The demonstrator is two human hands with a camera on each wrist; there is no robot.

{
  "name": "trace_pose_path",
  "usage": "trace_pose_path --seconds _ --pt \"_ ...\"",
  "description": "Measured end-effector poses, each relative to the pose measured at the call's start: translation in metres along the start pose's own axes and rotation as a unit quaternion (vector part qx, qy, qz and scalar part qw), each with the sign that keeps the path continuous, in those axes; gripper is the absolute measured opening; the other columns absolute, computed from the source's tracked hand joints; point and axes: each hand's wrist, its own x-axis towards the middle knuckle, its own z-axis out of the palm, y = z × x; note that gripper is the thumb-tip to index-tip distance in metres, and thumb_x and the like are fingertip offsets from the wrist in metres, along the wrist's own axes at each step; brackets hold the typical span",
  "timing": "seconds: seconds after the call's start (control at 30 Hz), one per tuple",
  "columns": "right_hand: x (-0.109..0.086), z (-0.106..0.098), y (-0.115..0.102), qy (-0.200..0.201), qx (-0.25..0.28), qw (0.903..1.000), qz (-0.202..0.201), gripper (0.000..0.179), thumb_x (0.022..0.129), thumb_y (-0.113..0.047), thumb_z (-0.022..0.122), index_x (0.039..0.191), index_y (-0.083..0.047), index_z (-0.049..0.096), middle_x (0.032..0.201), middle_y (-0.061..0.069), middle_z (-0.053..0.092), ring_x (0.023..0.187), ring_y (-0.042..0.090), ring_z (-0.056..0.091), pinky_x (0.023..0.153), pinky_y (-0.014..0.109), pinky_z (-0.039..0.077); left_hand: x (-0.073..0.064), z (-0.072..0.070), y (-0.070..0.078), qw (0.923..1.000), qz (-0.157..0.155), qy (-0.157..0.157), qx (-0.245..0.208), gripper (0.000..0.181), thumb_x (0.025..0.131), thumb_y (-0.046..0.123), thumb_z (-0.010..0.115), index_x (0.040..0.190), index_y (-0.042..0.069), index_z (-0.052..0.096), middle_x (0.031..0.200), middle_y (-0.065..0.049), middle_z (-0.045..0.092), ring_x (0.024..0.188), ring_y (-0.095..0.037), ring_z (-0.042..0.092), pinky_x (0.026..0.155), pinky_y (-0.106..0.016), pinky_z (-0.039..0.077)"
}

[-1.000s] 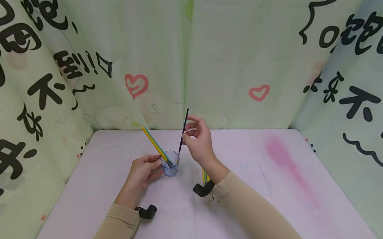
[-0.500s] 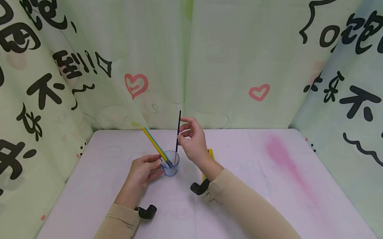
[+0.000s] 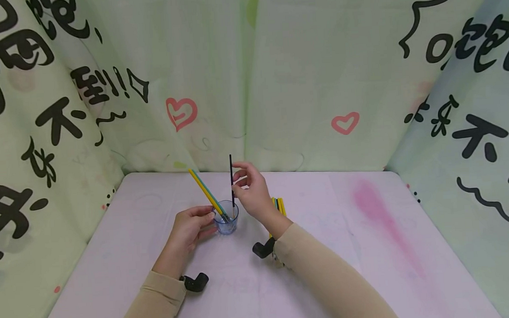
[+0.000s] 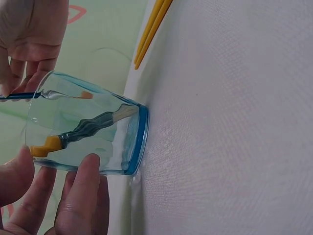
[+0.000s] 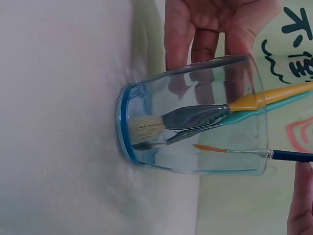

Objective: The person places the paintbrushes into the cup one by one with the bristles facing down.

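Note:
My left hand (image 3: 193, 225) holds a clear, blue-based glass (image 3: 227, 229) upright on the table, thumb and fingers at its left side. A yellow-handled paintbrush (image 5: 249, 101) and a teal-handled paintbrush (image 5: 244, 115) lean inside it, bristles on the bottom. With thumb and fingers, my right hand (image 3: 253, 190) pinches a thin dark-handled paintbrush (image 3: 231, 172), nearly vertical. Its orange-brown bristles (image 5: 209, 148) are inside the glass, above the bottom, as the right wrist view shows. The right hand stays above the rim.
Several more brushes with yellow, teal and dark handles (image 3: 279, 205) lie partly hidden behind my right wrist. Black wrist cameras (image 3: 195, 282) stick out from both sleeves. A pale tablecloth (image 3: 350, 250) covers the table, and a printed curtain (image 3: 294, 94) hangs behind it.
My right hand has moved left and slightly down with the dark-handled paintbrush, which now stands more upright and reaches into the glass. The left hand and the glass have stayed put.

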Motion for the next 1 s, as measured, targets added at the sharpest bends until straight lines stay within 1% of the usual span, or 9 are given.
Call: trace_pose_path --seconds 0.1,0.27,0.47,0.53,0.7,0.9,1.0 --pt "0.001 0.001 0.004 -0.004 -0.005 1.0000 0.002 0.054 0.096 0.011 0.066 0.145 -0.012 0.059 0.111 0.015 0.063 0.088 0.019 0.064 0.076 0.028 0.068 -0.001 0.000 0.001 1.0000 -0.001 0.000 -0.001 0.036 0.103 0.006 0.071 0.138 0.000 0.069 0.129 -0.020 0.067 0.099 -0.019 0.076 0.095 -0.042 0.067" --pt "0.003 0.004 0.007 -0.010 -0.018 0.9998 0.007 0.054 0.096 0.011 0.066 0.145 -0.013 0.060 0.111 0.017 0.064 0.089 0.022 0.065 0.075 0.027 0.066 -0.001 0.001 0.001 1.0000 -0.002 0.003 0.002 0.036 0.103 0.007 0.072 0.138 0.001 0.070 0.133 -0.021 0.067 0.104 -0.021 0.076 0.094 -0.041 0.067" --pt "0.004 0.007 0.011 -0.019 -0.028 0.9992 0.022 0.055 0.096 0.010 0.066 0.145 -0.014 0.061 0.111 0.017 0.065 0.088 0.022 0.065 0.073 0.026 0.065 -0.001 0.002 0.000 1.0000 -0.002 0.007 0.004 0.035 0.103 0.008 0.072 0.138 0.002 0.070 0.134 -0.022 0.067 0.105 -0.022 0.076 0.092 -0.039 0.068" --pt "0.004 0.008 0.012 -0.025 -0.031 0.9988 0.028 0.054 0.097 0.009 0.067 0.145 -0.015 0.062 0.112 0.016 0.065 0.088 0.021 0.065 0.074 0.025 0.065 -0.001 0.002 -0.001 0.9999 -0.004 0.011 0.005 0.035 0.103 0.008 0.072 0.137 0.003 0.071 0.133 -0.021 0.068 0.105 -0.022 0.077 0.091 -0.039 0.069" --pt "0.003 0.010 0.014 -0.033 -0.042 0.9978 0.039 0.055 0.098 0.007 0.067 0.145 -0.019 0.062 0.112 0.014 0.065 0.089 0.021 0.064 0.075 0.026 0.065 -0.001 0.002 -0.002 0.9999 -0.006 0.010 0.000 0.035 0.103 0.008 0.073 0.137 0.003 0.071 0.132 -0.020 0.068 0.107 -0.024 0.077 0.094 -0.041 0.068" --pt "0.004 0.012 0.018 -0.036 -0.052 0.9974 0.035 0.054 0.097 0.008 0.067 0.145 -0.017 0.063 0.109 0.014 0.065 0.087 0.019 0.064 0.074 0.024 0.062 0.000 0.001 -0.001 0.9999 -0.004 0.007 -0.009 0.036 0.102 0.007 0.073 0.137 0.001 0.070 0.126 -0.017 0.069 0.101 -0.020 0.076 0.096 -0.043 0.067" --pt "0.004 0.013 0.020 -0.039 -0.058 0.9969 0.037 0.053 0.098 0.008 0.067 0.145 -0.017 0.063 0.109 0.013 0.065 0.086 0.019 0.063 0.074 0.022 0.060 0.000 0.001 -0.001 0.9999 -0.004 0.007 -0.011 0.036 0.102 0.007 0.072 0.137 0.000 0.070 0.125 -0.016 0.070 0.101 -0.020 0.076 0.096 -0.044 0.067"
